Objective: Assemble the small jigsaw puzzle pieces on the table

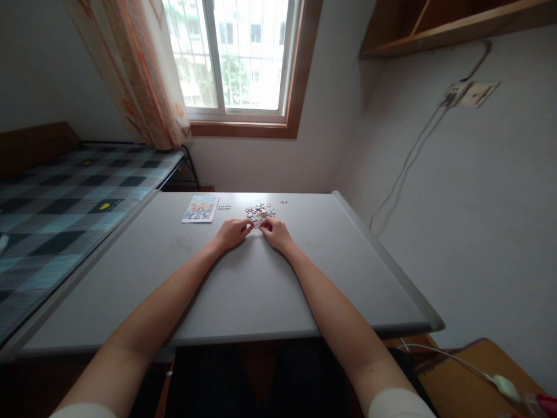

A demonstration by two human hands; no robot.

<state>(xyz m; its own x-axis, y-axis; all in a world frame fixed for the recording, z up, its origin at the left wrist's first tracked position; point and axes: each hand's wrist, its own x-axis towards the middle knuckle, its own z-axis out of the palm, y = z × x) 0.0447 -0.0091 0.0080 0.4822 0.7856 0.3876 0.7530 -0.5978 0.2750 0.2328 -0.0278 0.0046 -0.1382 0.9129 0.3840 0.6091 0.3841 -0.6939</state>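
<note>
Pinched narrowly, left hand (234,233) and right hand (275,232) sit by puzzle pieces (261,211), hold unclear from here; light fingertips suit best.

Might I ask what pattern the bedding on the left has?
The bedding has dark and bluish checks, head view.

We record: one bed (56,215) at left, dark-and-pale checked cover; one curtain (145,81), orange-patterned, hanging above its far end; one sliding window (252,64), brown-framed, far side; one wooden shelf (456,28), high at right; one wall socket (478,94) beneath it, cable attached; one white adapter (507,388), near right, on a wooden surface (470,374).
</note>
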